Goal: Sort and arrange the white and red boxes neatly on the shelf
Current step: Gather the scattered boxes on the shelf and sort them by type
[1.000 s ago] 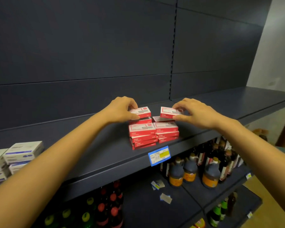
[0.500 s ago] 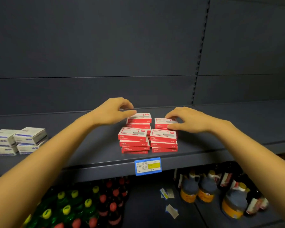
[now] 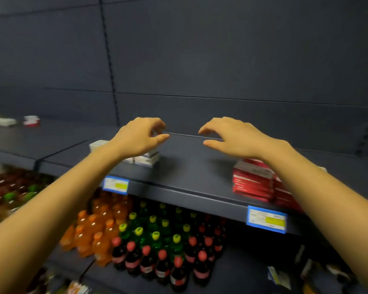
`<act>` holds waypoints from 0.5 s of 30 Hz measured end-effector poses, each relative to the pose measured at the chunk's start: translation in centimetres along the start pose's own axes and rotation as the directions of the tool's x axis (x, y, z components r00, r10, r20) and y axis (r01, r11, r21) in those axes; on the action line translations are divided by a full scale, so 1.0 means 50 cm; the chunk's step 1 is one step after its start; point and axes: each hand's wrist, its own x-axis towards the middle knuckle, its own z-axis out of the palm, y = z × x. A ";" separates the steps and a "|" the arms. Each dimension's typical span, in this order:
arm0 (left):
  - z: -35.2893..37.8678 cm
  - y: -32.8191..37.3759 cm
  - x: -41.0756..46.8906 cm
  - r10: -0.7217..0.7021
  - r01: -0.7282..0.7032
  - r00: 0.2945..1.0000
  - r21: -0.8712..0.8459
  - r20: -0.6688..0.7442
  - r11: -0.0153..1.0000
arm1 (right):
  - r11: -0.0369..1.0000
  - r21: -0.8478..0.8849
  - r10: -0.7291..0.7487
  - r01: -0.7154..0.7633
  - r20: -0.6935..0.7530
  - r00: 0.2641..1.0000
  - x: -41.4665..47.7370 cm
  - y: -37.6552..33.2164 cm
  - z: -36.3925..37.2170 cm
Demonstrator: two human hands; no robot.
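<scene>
Stacks of red boxes (image 3: 253,181) stand on the dark shelf (image 3: 189,166) at the right, partly hidden by my right forearm. A group of white boxes (image 3: 147,159) lies on the shelf at the left, mostly covered by my left wrist. My left hand (image 3: 140,137) hovers above the white boxes with loosely curled fingers, holding nothing. Over the bare shelf, up and left of the red stacks, my right hand (image 3: 234,136) hangs with relaxed fingers, empty too. More white boxes (image 3: 1,121) and a red box (image 3: 31,120) sit blurred at the far left.
Blue price tags (image 3: 266,219) hang on the shelf's front edge. Below, a lower shelf holds several bottles with orange, green and red caps (image 3: 155,247). The dark back panel (image 3: 200,60) rises behind the shelf. Loose paper tags lie at the lower right.
Both hands have let go of the red boxes and lifted off the stacks. The view has swung left, so the red stacks now sit at the right and the white boxes under my left hand.
</scene>
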 end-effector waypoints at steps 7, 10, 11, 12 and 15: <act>-0.096 -0.189 -0.134 -0.262 0.267 0.964 0.173 -0.054 0.948 | 0.974 0.086 -0.209 0.211 -0.028 0.977 0.156 -0.169 0.064; -0.137 -0.275 -0.186 -0.351 0.361 0.933 0.203 -0.083 0.910 | 0.961 0.103 -0.253 0.256 -0.042 0.966 0.220 -0.247 0.092; -0.149 -0.303 -0.201 -0.374 0.384 0.923 0.209 -0.087 0.900 | 0.958 0.115 -0.261 0.264 -0.039 0.964 0.240 -0.273 0.101; -0.161 -0.332 -0.215 -0.393 0.402 0.916 0.216 -0.088 0.890 | 0.953 0.132 -0.270 0.272 -0.032 0.962 0.260 -0.299 0.110; -0.198 -0.423 -0.244 -0.422 0.428 0.903 0.247 -0.079 0.869 | 0.940 0.193 -0.282 0.280 -0.018 0.959 0.325 -0.381 0.137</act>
